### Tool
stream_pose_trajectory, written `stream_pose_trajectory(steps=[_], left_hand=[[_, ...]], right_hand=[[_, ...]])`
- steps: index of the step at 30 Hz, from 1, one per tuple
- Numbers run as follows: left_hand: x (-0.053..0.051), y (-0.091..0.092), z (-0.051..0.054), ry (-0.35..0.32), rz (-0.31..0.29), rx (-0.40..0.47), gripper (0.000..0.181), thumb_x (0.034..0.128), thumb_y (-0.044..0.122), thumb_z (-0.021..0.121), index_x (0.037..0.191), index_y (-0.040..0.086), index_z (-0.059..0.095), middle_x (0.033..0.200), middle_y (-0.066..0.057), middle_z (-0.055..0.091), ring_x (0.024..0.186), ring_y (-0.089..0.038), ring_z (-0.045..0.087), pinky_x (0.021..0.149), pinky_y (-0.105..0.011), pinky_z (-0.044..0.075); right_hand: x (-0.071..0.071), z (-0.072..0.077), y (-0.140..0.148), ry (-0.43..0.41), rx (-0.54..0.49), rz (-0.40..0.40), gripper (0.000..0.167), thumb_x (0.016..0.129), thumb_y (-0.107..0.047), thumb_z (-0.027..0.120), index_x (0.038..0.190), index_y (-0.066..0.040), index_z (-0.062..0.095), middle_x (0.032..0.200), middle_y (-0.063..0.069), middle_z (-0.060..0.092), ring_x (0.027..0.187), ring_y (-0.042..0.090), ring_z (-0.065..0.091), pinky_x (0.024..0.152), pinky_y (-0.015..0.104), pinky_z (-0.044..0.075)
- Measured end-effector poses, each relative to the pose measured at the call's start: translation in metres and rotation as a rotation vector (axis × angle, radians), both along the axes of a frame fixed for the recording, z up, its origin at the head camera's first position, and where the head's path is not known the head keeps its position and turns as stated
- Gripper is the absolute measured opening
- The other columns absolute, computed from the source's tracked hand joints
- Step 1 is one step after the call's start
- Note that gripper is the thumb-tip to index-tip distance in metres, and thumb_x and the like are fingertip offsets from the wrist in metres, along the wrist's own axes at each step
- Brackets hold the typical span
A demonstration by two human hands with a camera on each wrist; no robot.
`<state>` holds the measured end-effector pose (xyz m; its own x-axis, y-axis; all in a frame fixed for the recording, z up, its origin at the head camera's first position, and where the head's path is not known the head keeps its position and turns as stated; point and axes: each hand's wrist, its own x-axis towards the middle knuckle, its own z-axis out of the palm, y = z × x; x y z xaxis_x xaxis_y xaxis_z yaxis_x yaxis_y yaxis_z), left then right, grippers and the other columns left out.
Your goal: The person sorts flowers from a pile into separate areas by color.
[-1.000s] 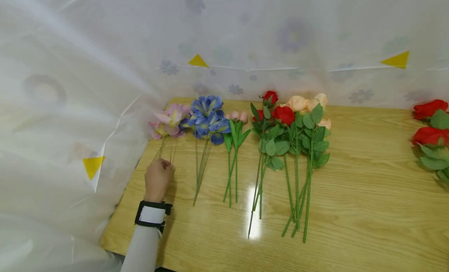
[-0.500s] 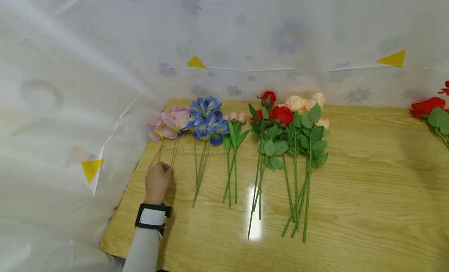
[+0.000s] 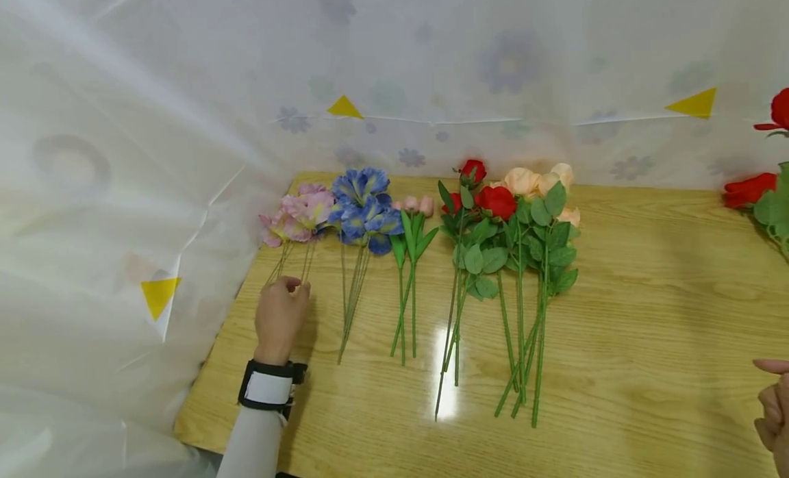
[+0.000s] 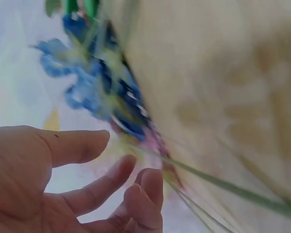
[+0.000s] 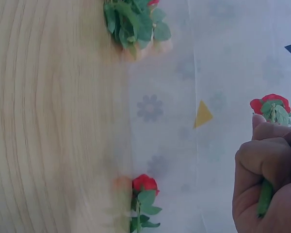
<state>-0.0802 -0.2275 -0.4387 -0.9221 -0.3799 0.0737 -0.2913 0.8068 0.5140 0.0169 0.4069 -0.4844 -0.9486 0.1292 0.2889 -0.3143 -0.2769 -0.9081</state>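
In the head view my left hand (image 3: 280,320) is over the stems of the pink irises (image 3: 308,211) at the table's left. The left wrist view shows its thumb and fingertips apart, nothing between them, with thin stems just beyond. My right hand (image 3: 775,409) is partly cut off at the lower right edge. In the right wrist view its fingers are curled round a green stem; the red rose (image 5: 274,104) shows above them. That bloom seems the raised one at the head view's right edge. Another red rose (image 3: 748,190) lies at the table's back right.
Right of the pink irises lie blue irises (image 3: 364,211), pink tulips (image 3: 419,238), red roses (image 3: 496,203) and peach roses (image 3: 524,181), stems toward me. A plastic sheet (image 3: 431,53) with yellow triangles walls the wooden table's (image 3: 635,313) back and left.
My right hand has come into the head view, and a red rose has risen at the right edge. My left hand has barely shifted; its thumb and fingers look slightly more parted.
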Motion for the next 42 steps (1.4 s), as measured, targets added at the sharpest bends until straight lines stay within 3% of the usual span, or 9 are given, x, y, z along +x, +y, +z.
stream_pose_trajectory(steps=[1,4,8,12,17,20,30,37,42], left_hand=[[0.0,0.004,0.003,0.009,-0.015,0.013,0.032,0.0976,0.026,0.062,0.112,-0.002,0.07,0.109,-0.023,0.068,0.088,-0.036,0.067,0.066,-0.046,0.054],[0.001,0.019,0.011,0.041,-0.074,0.069,0.03,0.0984,0.026,0.062,0.113,0.001,0.07,0.111,-0.02,0.067,0.082,-0.03,0.067,0.059,-0.039,0.052],[0.001,0.045,0.022,0.075,-0.151,0.128,0.026,0.0994,0.027,0.062,0.113,0.006,0.07,0.111,-0.015,0.066,0.082,-0.025,0.066,0.061,-0.035,0.052],[-0.001,0.077,0.028,0.11,-0.257,0.196,0.023,0.1002,0.026,0.061,0.112,0.009,0.071,0.107,-0.011,0.067,0.086,-0.022,0.065,0.067,-0.036,0.054],[-0.002,0.113,0.034,0.12,-0.49,0.346,0.022,0.1006,0.026,0.06,0.113,0.01,0.07,0.104,-0.005,0.069,0.09,-0.018,0.065,0.073,-0.032,0.054],[-0.001,0.134,0.037,0.083,-0.624,0.425,0.024,0.1013,0.028,0.059,0.115,0.011,0.07,0.104,-0.002,0.069,0.091,-0.013,0.064,0.075,-0.027,0.053],[0.014,0.199,0.051,0.054,-0.979,0.532,0.029,0.1045,0.029,0.052,0.121,0.012,0.07,0.105,0.001,0.066,0.086,-0.002,0.056,0.075,-0.016,0.051],[0.017,0.22,0.062,0.055,-1.105,0.509,0.032,0.1053,0.028,0.05,0.131,0.016,0.065,0.11,0.002,0.064,0.09,0.0,0.054,0.077,-0.012,0.049],[0.021,0.23,0.065,0.089,-1.145,0.507,0.029,0.103,0.023,0.056,0.128,0.013,0.066,0.111,0.003,0.063,0.092,0.004,0.055,0.077,-0.009,0.049]], right_hand=[[0.001,0.017,-0.022,-0.028,0.051,-0.077,0.047,0.105,0.002,0.021,0.114,-0.013,0.065,0.054,-0.003,0.029,0.035,0.016,0.001,0.026,0.019,-0.002],[-0.001,0.035,-0.053,-0.028,0.023,-0.082,0.044,0.107,0.001,0.021,0.11,-0.008,0.063,0.055,-0.007,0.036,0.036,0.016,0.003,0.027,0.018,0.0],[-0.001,0.044,-0.078,0.009,-0.013,-0.032,0.037,0.106,0.001,0.022,0.115,0.003,0.057,0.066,-0.009,0.047,0.04,0.015,0.011,0.031,0.021,0.004],[-0.001,0.054,-0.101,-0.01,0.058,-0.036,0.031,0.106,0.0,0.027,0.118,0.009,0.054,0.07,-0.004,0.045,0.044,0.015,0.019,0.033,0.024,0.011],[-0.005,0.064,-0.129,-0.006,0.075,0.041,0.03,0.106,0.002,0.027,0.119,0.012,0.051,0.071,0.001,0.043,0.046,0.016,0.023,0.033,0.026,0.015],[-0.007,0.07,-0.144,-0.007,0.098,0.082,0.03,0.106,0.002,0.026,0.119,0.012,0.051,0.071,0.001,0.043,0.046,0.016,0.023,0.033,0.026,0.016],[-0.011,0.082,-0.189,-0.133,0.335,0.091,0.032,0.109,-0.008,0.028,0.117,0.019,0.043,0.068,-0.003,0.04,0.041,0.018,0.024,0.033,0.03,0.022],[-0.012,0.076,-0.205,-0.061,0.36,0.159,0.027,0.107,0.001,0.029,0.118,0.008,0.052,0.069,-0.003,0.041,0.04,0.017,0.027,0.033,0.027,0.024],[-0.01,0.077,-0.212,-0.034,0.397,0.191,0.026,0.106,0.004,0.031,0.116,0.001,0.054,0.07,-0.003,0.044,0.041,0.018,0.029,0.033,0.026,0.026]])
